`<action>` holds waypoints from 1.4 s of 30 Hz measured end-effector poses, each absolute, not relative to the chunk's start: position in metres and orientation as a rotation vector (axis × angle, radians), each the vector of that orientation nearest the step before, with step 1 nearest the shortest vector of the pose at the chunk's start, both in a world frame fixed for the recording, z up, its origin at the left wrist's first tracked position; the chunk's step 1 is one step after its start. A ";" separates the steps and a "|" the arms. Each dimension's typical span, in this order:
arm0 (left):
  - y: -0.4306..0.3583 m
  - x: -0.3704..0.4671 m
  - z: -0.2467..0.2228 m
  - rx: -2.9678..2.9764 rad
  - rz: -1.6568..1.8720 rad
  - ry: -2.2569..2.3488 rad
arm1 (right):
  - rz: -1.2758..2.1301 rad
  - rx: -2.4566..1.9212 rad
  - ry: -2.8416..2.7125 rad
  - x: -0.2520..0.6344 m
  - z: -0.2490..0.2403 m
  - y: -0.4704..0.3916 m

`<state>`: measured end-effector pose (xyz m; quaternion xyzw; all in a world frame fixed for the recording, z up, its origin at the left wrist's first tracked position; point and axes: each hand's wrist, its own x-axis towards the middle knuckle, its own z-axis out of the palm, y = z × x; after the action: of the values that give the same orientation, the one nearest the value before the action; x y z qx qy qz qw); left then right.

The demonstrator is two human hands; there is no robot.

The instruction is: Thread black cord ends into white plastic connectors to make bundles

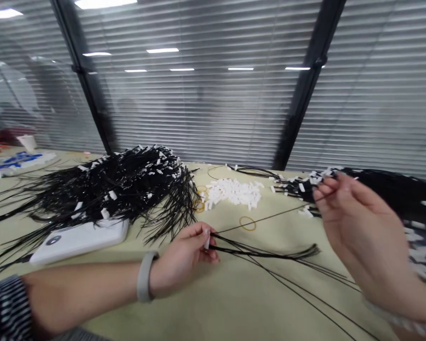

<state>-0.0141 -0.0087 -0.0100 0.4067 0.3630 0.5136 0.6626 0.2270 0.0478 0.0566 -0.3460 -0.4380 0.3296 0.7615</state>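
Near the middle of the table, my left hand (195,244) is closed on a thin bundle of black wires (262,253), whose loose ends fan out to the right. A small white connector (208,239) shows at its fingertips. My right hand (358,232) is raised on the right with thumb and fingers pinched together. One single black wire (270,218) runs taut from the left hand's fingertips up to that pinch. The wire's end inside the right fingers is hidden.
A big heap of black wires with white ends (128,184) lies at the left, behind a white power bank (81,239). Small white connectors (234,192) are piled at the centre, near a rubber band (247,223). More black wires (386,180) lie right. A blinded glass wall (199,94) stands behind.
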 end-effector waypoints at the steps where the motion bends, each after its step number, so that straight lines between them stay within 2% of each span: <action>1: -0.009 -0.014 -0.011 0.915 1.160 0.809 | 0.748 -0.732 -0.912 0.228 0.061 0.046; 6: -0.009 -0.016 -0.012 0.896 1.162 0.763 | 0.856 -0.780 -1.028 0.227 0.061 0.036; 11: -0.009 -0.015 -0.012 0.874 1.177 0.740 | 0.687 -1.049 -1.242 0.217 0.043 0.025; 18: -0.009 -0.015 -0.009 0.911 1.152 0.751 | 0.581 -1.036 -1.275 0.228 0.042 0.042; 22: -0.013 -0.014 -0.008 1.054 1.049 0.825 | 0.576 -1.198 -1.625 0.231 0.025 0.054; 24: -0.016 -0.013 -0.008 1.161 0.992 0.867 | 0.336 -1.227 -1.824 0.230 0.019 0.054; 28: -0.025 -0.009 -0.007 1.401 0.892 0.895 | -0.512 -1.098 -2.013 0.215 0.030 0.053; 31: -0.032 -0.009 0.000 1.743 0.796 0.925 | -0.728 -1.017 -2.175 0.189 0.049 0.056; 35: -0.039 -0.012 0.010 2.283 0.698 0.798 | -0.453 -1.055 -2.642 0.142 0.056 0.073; 42: -0.042 -0.018 0.010 2.676 0.544 0.466 | -0.202 -1.093 -2.820 0.097 0.026 0.114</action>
<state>-0.0180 -0.0415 0.0103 0.9494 0.1653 0.1931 0.1846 0.0969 0.1141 0.0256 -0.3600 -0.9289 -0.0666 0.0551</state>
